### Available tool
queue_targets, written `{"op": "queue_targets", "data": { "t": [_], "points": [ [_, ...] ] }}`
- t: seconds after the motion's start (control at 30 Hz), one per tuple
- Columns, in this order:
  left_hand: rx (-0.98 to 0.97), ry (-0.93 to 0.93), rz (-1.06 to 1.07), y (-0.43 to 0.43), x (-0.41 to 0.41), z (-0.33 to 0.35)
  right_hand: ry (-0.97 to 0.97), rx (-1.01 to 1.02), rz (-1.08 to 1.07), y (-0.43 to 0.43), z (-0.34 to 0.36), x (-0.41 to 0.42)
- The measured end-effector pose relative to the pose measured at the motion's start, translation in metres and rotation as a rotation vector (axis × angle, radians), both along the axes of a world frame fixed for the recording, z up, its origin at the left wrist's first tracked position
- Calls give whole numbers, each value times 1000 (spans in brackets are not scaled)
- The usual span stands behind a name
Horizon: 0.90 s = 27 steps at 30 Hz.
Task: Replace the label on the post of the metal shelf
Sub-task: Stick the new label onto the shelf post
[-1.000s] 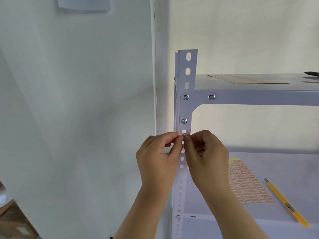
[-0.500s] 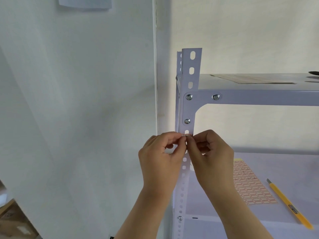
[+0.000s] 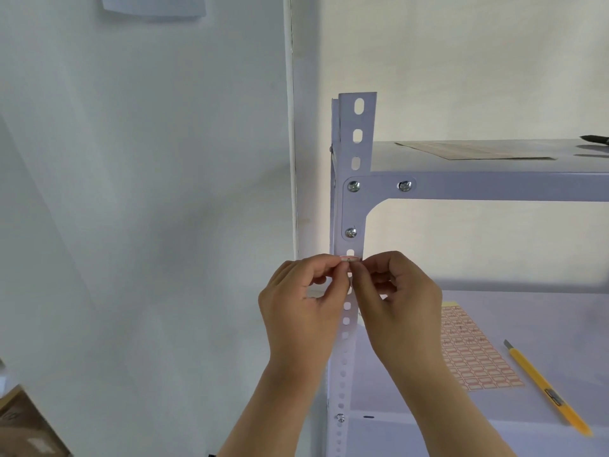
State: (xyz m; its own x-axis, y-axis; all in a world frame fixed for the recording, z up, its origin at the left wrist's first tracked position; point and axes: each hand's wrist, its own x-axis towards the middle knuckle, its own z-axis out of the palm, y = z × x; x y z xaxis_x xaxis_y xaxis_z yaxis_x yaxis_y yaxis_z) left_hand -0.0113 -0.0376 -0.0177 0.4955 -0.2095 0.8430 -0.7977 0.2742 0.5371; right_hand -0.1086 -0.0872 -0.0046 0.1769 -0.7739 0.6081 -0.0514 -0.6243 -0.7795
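Against the white wall [image 3: 131, 192], the small label [image 3: 349, 258] lies crosswise on the shelf post [image 3: 357, 127] just under the corner bracket [image 3: 354, 209], with the left hand [image 3: 303, 308] and right hand [image 3: 402, 301] each pinching one end from below, fingers curled.

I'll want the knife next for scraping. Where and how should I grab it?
Take the knife mid-handle, from above, pinching across its long sides. It lies flat on the shelf and is slim, with the grey blade end at the far tip, so keep off that end.
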Motion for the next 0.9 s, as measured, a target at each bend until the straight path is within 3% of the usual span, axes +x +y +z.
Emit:
{"op": "queue_targets", "data": {
  "t": [0.33,0.47,0.7,0.9],
  "points": [
    [43,-2,41,-2,3,2,-45,85,-12,-3,2,1],
    [119,158,-66,-2,5,2,-62,97,25,-7,3,-4],
    [251,326,-466,-5,4,-1,28,44,104,-12,-2,-4],
    [255,319,-380,-9,1,-1,-38,49,45,-8,-1,5]
  ]
}}
